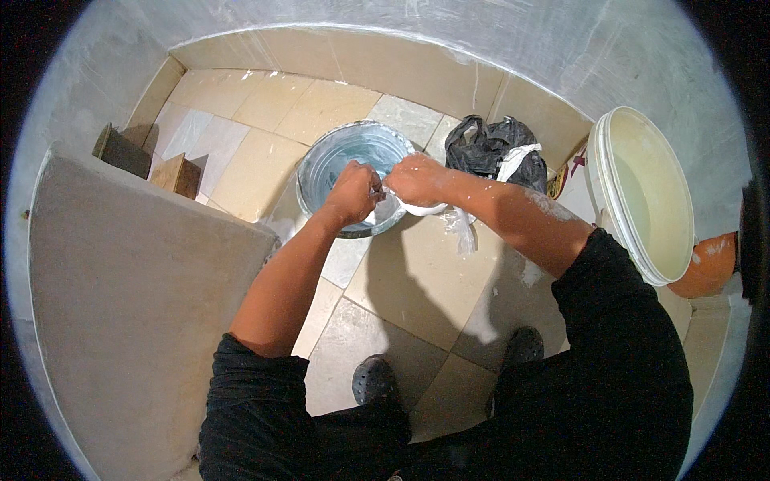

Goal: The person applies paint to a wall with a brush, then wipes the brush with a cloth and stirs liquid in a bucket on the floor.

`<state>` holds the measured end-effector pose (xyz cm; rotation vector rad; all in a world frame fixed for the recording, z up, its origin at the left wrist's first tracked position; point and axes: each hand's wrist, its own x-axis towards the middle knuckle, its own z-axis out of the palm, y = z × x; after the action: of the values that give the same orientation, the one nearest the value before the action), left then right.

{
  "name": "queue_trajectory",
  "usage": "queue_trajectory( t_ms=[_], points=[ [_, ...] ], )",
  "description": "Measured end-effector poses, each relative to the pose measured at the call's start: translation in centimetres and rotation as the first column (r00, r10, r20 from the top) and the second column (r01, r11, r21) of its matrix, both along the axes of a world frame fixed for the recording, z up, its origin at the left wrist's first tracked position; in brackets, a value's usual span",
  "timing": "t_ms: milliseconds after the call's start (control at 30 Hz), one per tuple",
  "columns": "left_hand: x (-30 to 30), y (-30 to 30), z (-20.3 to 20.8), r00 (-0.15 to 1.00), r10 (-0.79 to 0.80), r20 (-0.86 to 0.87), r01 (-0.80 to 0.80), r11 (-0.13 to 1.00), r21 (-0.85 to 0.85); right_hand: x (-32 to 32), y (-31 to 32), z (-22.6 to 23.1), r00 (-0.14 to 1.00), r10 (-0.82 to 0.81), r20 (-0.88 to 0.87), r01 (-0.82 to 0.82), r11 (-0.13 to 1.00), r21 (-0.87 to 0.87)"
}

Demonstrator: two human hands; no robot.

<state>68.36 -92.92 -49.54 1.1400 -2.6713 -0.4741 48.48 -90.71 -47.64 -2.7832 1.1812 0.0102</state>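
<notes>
The right hand is closed on a white plastic bag, located directly beneath the grip. The left hand, adjacent, has curled fingers above the bucket; its hold cannot be determined. A black bag lies right of the grip.

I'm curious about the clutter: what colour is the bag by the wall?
The bag is black; the head view shows it best.
</notes>
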Motion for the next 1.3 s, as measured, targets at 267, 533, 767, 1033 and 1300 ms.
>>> queue_trajectory(
  t_ms=[267, 533, 767, 1033, 1300],
  points=[
    [-0.1, 0.3, 0.4, 0.998, -0.001, -0.066, -0.002, 0.999, -0.034, -0.4, -0.5, -0.5, 0.998, 0.001, 0.064, -0.001, 1.0, -0.003],
    [-1.0, 1.9, 1.2, 0.998, 0.034, -0.049, -0.04, 0.992, -0.12, -0.8, -0.9, -0.1, 0.999, 0.044, -0.001, -0.044, 0.999, 0.014],
    [0.0, 2.1, 1.0, 0.996, 0.02, -0.087, -0.03, 0.993, -0.113, -0.5, -1.1, -0.6, 0.999, -0.029, 0.038, 0.025, 0.995, 0.099],
    [0.4, 1.9, 2.7, 0.992, -0.09, -0.089, 0.071, 0.979, -0.193, -2.7, 0.7, 0.0, 0.979, 0.015, 0.202, -0.036, 0.994, 0.098],
    [-1.8, 2.9, 6.1, 0.992, -0.124, 0.026, 0.126, 0.938, -0.322, -3.5, 1.3, -1.2, 0.974, -0.035, 0.225, 0.01, 0.993, 0.114]
  ],
)
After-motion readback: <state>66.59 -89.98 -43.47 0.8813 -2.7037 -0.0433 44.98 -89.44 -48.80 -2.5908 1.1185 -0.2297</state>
